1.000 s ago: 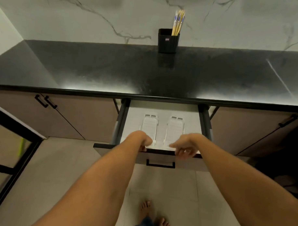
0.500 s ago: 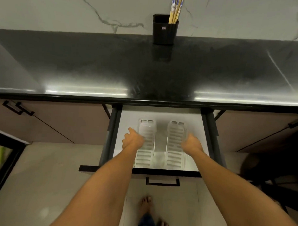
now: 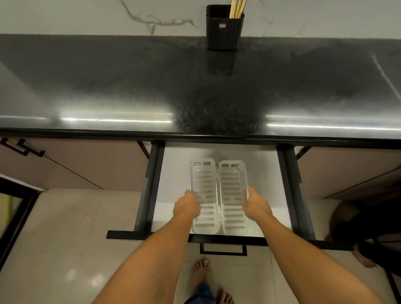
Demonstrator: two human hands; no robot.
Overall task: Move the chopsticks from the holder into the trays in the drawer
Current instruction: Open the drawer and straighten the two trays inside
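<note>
Pale floor tiles [image 3: 55,249] lie under your bare feet. At 6 o'clock the drawer [image 3: 282,193] stands open; your left hand [image 3: 185,206] and right hand [image 3: 256,205] each clasp the outer edge of a slotted tray [image 3: 205,186] (two, side by side). At 12 o'clock, chopsticks [image 3: 237,5] stand in the black holder [image 3: 223,32] on the dark counter [image 3: 106,80].

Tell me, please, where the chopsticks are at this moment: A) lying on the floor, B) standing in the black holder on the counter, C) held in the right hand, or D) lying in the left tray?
B: the chopsticks stand in the holder at the back of the counter, while both slotted trays in the drawer hold none and the hands grip only the trays' outer edges.
</note>
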